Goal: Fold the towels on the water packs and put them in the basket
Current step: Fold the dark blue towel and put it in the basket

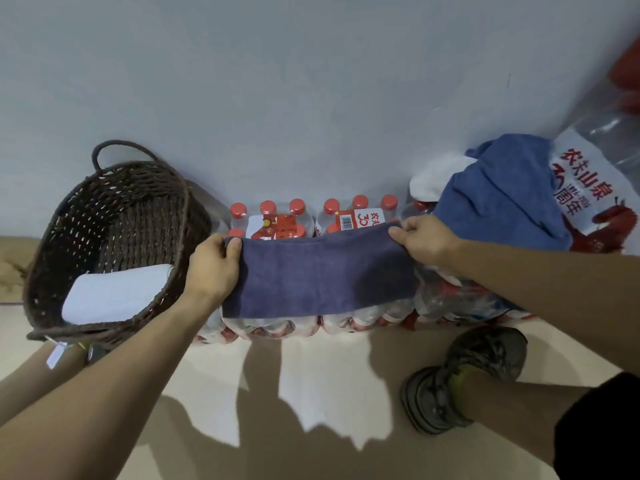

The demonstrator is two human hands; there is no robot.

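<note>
A dark purple-grey towel (pixel 318 275) lies as a long folded strip across the water packs (pixel 308 220). My left hand (pixel 214 268) grips its left end, thumb on top. My right hand (pixel 422 239) pinches the far right corner. A crumpled blue towel (pixel 498 192) lies on the packs to the right, with a white towel (pixel 436 176) partly under it. The brown wicker basket (pixel 55 237) stands at the left and holds a folded white towel (pixel 114 292).
A taller shrink-wrapped water pack (pixel 588 181) with red print stands at the far right. The wall (pixel 311 81) runs right behind the packs. My shoe (pixel 464 379) and leg are on the pale floor (pixel 311 393) in front. A tag (pixel 57 355) hangs off the basket's near rim.
</note>
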